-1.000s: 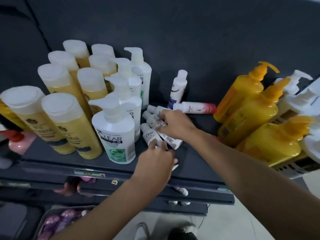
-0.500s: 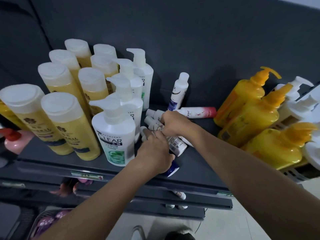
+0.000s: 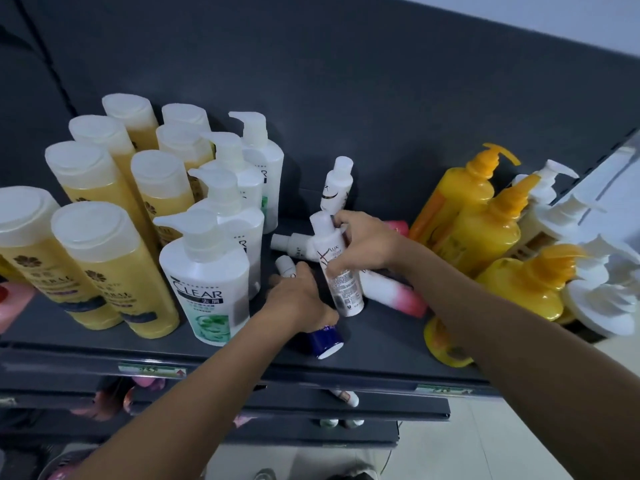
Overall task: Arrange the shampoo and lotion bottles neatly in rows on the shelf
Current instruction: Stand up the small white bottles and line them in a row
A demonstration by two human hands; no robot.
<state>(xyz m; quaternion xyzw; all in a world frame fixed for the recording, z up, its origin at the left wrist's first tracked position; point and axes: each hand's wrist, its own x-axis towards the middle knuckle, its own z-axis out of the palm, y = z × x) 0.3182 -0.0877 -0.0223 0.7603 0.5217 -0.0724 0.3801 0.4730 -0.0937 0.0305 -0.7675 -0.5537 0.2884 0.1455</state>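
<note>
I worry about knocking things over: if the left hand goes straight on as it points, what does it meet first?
Probably the small white bottle lying just beyond the left hand, which holds a blue-based bottle; depth is unclear.

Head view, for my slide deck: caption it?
Right hand holds a Lux bottle, left hand grips a blue-ended bottle, on a crowded shelf.

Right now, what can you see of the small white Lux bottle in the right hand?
The small white plastic Lux bottle has a rounded white cap, dark lettering and fine print low down. It stands almost upright, leaning slightly, base near the dark shelf. The right hand grips its upper half, fingers curled round it. The left hand, holding a blue-bottomed white bottle, is close beside it; contact unclear.
</note>
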